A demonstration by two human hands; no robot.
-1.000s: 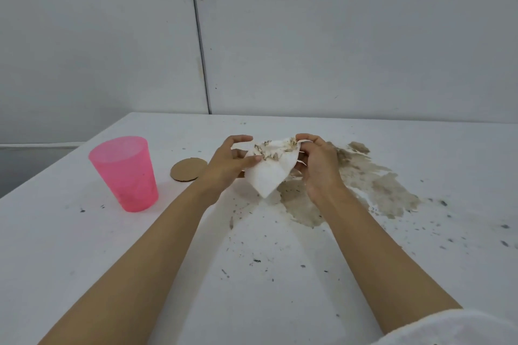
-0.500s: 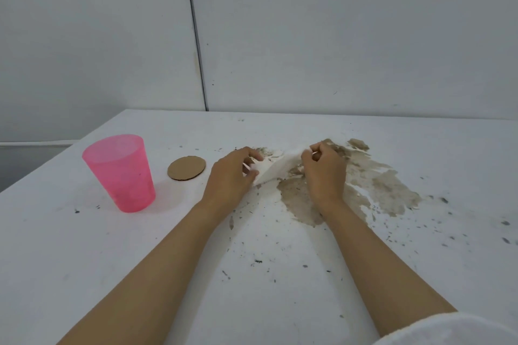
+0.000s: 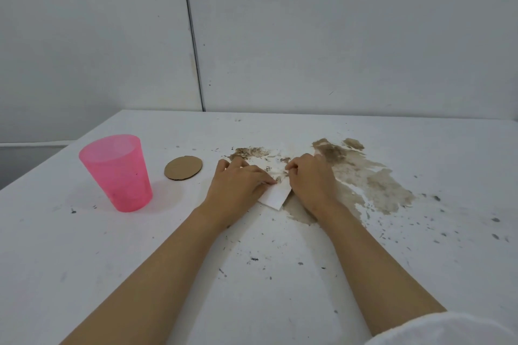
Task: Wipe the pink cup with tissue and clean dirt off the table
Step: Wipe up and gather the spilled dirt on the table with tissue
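Both hands (image 3: 276, 183) flat, palms down

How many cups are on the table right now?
1. The pink cup stands upright at the table's left side, left of the round cardboard coaster. No other cup is visible.

Pink cup (image 3: 116, 172), brown cardboard disc (image 3: 183, 168), brown-stained white tissue (image 3: 276, 190).
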